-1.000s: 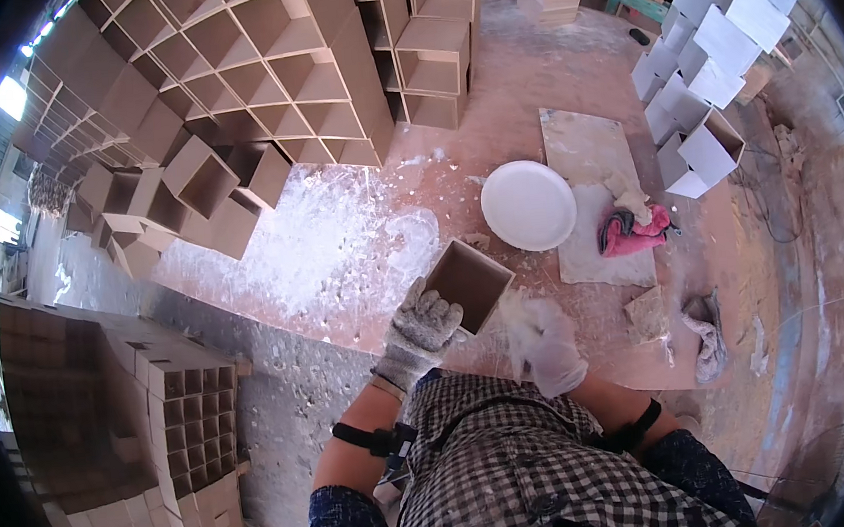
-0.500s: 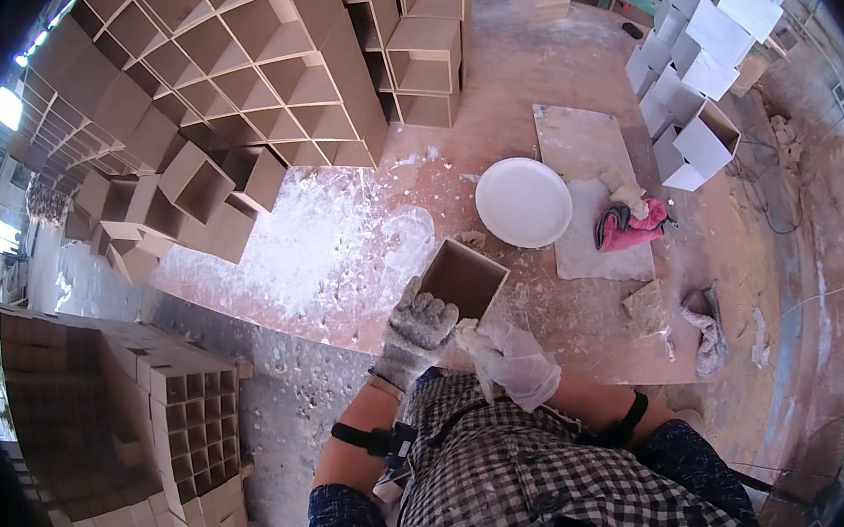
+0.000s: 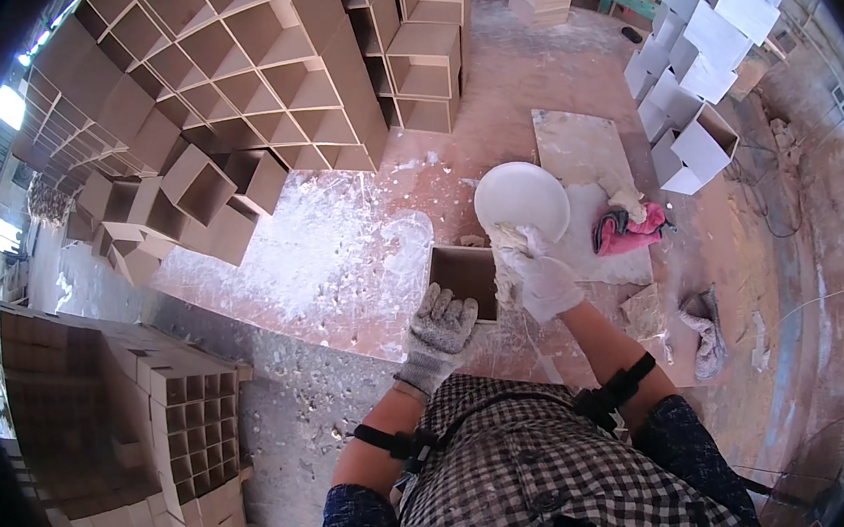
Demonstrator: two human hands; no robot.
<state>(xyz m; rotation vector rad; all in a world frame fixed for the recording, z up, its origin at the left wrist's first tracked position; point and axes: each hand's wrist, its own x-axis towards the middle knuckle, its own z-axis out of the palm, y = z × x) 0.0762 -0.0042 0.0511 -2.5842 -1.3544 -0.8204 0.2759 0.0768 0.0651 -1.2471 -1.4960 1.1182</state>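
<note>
A brown box with an open top (image 3: 465,270) stands in front of me on the dusty work surface. My left hand (image 3: 442,324), in a grey speckled knit glove, is closed over its near wall, fingers curled inside. My right hand (image 3: 547,285) wears a whitish glove and lies along the box's right side. An off-white, cloth-like wad (image 3: 508,264) is pressed under its fingers; its exact kind is unclear. Just beyond the right hand sits a round white basin (image 3: 522,200), its near rim partly behind the fingers.
A pink and dark cloth (image 3: 628,229) lies on a pale board (image 3: 580,139) to the right. Brown cubbies (image 3: 301,83) rise at far left, with loose boxes (image 3: 199,183) before them. White boxes (image 3: 698,149) are stacked at far right. A grey rag (image 3: 706,329) lies nearer.
My right hand has moved forward and right, from the box's near corner to its right side. The box has turned and now sits squarer to me, my left hand still on it.
</note>
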